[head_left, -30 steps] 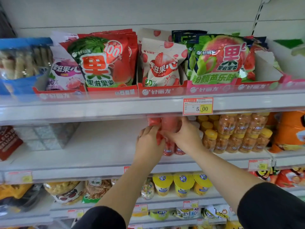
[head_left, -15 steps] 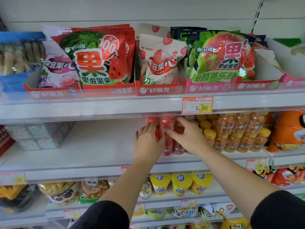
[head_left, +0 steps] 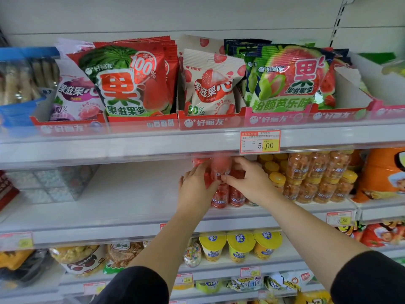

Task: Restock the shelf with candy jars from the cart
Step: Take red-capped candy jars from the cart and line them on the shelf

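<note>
Head view, snack aisle, three shelf levels. Middle shelf [head_left: 114, 200]: white and bare along its left and centre run. One red candy jar [head_left: 221, 168], clear with red sweets and a white-lettered label, is raised just under the upper shelf's edge and held between both hands. Left hand [head_left: 194, 188]: fingers curled round the jar's left side, thumb at its front. Right hand [head_left: 252, 183]: thumb and curled fingers clasping the jar's right side, the two thumbs almost meeting. More red shows behind the left fingers; whether that is a second jar cannot be told. Directly below stand two lower red jars [head_left: 229, 197], upright on the shelf near its front edge; whether the held jar touches their lids cannot be told. Just right of them are orange candy jars [head_left: 317, 178] with yellow lids, stacked two high and several deep, then an orange snack bag [head_left: 381, 174]. At far left is a clear plastic box [head_left: 54, 183]. Upper shelf: fruit gummy bags [head_left: 129, 82] standing in red display trays, with a price tag [head_left: 260, 142] reading 5.00 on the shelf edge. Lower shelf: three yellow-lidded cups [head_left: 240, 246] in a row, with mixed packets at left. Both forearms are bare and end in dark sleeves at the bottom edge.
</note>
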A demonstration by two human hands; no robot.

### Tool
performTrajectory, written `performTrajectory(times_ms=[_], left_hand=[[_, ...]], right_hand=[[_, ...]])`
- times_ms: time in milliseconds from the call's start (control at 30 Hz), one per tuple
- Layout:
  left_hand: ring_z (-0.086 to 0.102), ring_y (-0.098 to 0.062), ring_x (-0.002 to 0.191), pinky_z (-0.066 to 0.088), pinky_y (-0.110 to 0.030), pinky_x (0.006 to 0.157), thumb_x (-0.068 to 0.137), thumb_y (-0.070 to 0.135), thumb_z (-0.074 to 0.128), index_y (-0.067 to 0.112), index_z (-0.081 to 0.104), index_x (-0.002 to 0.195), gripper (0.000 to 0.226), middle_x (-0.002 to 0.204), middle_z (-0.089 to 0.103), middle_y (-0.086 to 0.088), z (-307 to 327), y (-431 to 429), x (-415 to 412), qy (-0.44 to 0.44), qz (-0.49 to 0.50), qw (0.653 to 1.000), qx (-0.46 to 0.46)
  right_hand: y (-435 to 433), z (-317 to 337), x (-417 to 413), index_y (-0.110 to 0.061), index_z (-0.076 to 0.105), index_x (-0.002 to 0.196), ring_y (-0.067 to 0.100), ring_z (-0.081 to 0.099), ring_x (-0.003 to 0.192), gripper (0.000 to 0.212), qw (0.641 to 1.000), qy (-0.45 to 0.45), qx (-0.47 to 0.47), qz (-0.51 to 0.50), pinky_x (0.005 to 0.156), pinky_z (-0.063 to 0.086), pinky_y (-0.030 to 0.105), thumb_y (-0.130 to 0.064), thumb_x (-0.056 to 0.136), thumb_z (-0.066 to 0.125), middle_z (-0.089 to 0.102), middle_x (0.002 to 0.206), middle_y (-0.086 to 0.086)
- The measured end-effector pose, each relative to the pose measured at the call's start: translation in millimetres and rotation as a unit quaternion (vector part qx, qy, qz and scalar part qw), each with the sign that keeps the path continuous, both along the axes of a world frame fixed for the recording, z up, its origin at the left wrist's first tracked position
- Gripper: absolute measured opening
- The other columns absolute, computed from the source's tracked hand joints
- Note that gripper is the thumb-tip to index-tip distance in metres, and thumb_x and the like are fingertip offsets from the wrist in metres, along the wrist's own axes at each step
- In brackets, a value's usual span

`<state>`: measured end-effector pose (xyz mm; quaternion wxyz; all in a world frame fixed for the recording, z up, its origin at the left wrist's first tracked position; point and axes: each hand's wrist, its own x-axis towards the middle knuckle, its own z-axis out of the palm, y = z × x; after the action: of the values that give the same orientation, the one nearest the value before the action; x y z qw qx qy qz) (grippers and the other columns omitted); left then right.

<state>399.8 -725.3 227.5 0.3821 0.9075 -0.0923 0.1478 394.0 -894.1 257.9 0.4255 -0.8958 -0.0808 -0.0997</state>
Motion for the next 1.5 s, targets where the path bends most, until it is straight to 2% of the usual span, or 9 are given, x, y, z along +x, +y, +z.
performTrajectory(times_ms=[200, 500, 933, 1067, 1133, 1167, 1267, 1367, 1500], left_hand=[[0.060, -0.023, 0.106, 0.047, -0.049, 0.096, 0.084, 0.039, 0.061, 0.033, 0.052, 0.131, 0.048, 0.116, 0.066, 0.008, 2, -3, 1, -0.003, 0.002, 1.000, -0.002], [0.061, -0.022, 0.109, 0.046, -0.051, 0.099, 0.080, 0.051, 0.053, 0.034, 0.047, 0.135, 0.058, 0.119, 0.067, 0.009, 0, -2, 1, 0.003, -0.006, 1.000, 0.005], [0.060, -0.022, 0.113, 0.043, -0.050, 0.102, 0.086, 0.041, 0.063, 0.034, 0.046, 0.136, 0.054, 0.122, 0.066, 0.009, 1, 0, -2, 0.013, 0.002, 1.000, 0.018], [0.059, -0.022, 0.111, 0.046, -0.049, 0.100, 0.086, 0.039, 0.065, 0.033, 0.049, 0.135, 0.052, 0.123, 0.063, 0.008, 6, 1, -11, 0.004, 0.006, 1.000, -0.012], [0.058, -0.018, 0.112, 0.046, -0.043, 0.100, 0.089, 0.032, 0.065, 0.031, 0.053, 0.134, 0.046, 0.121, 0.062, 0.010, 10, 2, -26, -0.016, 0.005, 0.997, -0.073], [0.057, -0.014, 0.113, 0.046, -0.037, 0.100, 0.091, 0.029, 0.064, 0.031, 0.054, 0.133, 0.043, 0.120, 0.061, 0.012, 11, 4, -37, -0.026, 0.008, 0.994, -0.103], [0.053, 0.005, 0.110, 0.040, -0.007, 0.089, 0.095, 0.022, 0.062, 0.031, 0.058, 0.130, 0.036, 0.117, 0.059, 0.020, 5, 5, -74, -0.023, 0.017, 0.988, -0.152], [0.055, 0.010, 0.103, 0.043, -0.006, 0.078, 0.098, 0.021, 0.059, 0.034, 0.060, 0.123, 0.028, 0.113, 0.060, 0.025, -25, 11, -110, 0.025, 0.016, 0.988, -0.153], [0.058, 0.009, 0.097, 0.044, -0.007, 0.073, 0.099, 0.019, 0.056, 0.029, 0.063, 0.121, 0.025, 0.105, 0.064, 0.021, -88, 25, -158, 0.103, 0.064, 0.984, -0.133]], right_hand=[[1, 1, -1, -0.029, 0.060, 0.121, 0.004, 0.058, 0.107, 0.042, 1.000, -0.003, -0.008, -0.003, 0.097, 0.044, 0.028, -0.036, 0.083, 0.077, 0.066, 0.113, -0.016], [-1, 0, -2, -0.029, 0.059, 0.124, 0.008, 0.060, 0.113, 0.045, 1.000, -0.009, -0.013, -0.004, 0.099, 0.045, 0.030, -0.037, 0.083, 0.076, 0.067, 0.117, -0.014], [-1, 2, -5, -0.028, 0.058, 0.127, 0.005, 0.059, 0.111, 0.053, 1.000, -0.003, -0.004, -0.013, 0.096, 0.042, 0.023, -0.033, 0.080, 0.080, 0.067, 0.118, -0.013], [-3, -1, -11, -0.040, 0.057, 0.124, 0.011, 0.059, 0.116, 0.057, 0.999, -0.022, -0.011, -0.038, 0.102, 0.046, 0.044, -0.053, 0.072, 0.077, 0.066, 0.117, -0.019], [-6, -7, -21, -0.043, 0.058, 0.121, 0.013, 0.058, 0.115, 0.057, 0.997, -0.048, -0.011, -0.060, 0.100, 0.047, 0.047, -0.062, 0.068, 0.067, 0.065, 0.116, -0.019], [-8, -11, -29, -0.041, 0.059, 0.119, 0.013, 0.058, 0.114, 0.052, 0.995, -0.068, -0.004, -0.070, 0.099, 0.047, 0.046, -0.059, 0.070, 0.067, 0.064, 0.115, -0.018], [-12, -29, -64, -0.032, 0.065, 0.110, 0.011, 0.057, 0.108, 0.027, 0.992, -0.112, 0.006, -0.063, 0.095, 0.047, 0.037, -0.030, 0.084, 0.073, 0.064, 0.107, -0.019], [-19, -61, -102, -0.028, 0.069, 0.102, 0.002, 0.059, 0.101, 0.019, 0.997, -0.070, -0.013, -0.022, 0.088, 0.045, 0.023, -0.018, 0.087, 0.073, 0.065, 0.100, -0.021], [-34, -124, -150, -0.029, 0.069, 0.101, -0.004, 0.059, 0.095, 0.017, 0.995, 0.075, -0.044, 0.039, 0.085, 0.044, 0.015, -0.017, 0.089, 0.071, 0.064, 0.095, -0.023]])
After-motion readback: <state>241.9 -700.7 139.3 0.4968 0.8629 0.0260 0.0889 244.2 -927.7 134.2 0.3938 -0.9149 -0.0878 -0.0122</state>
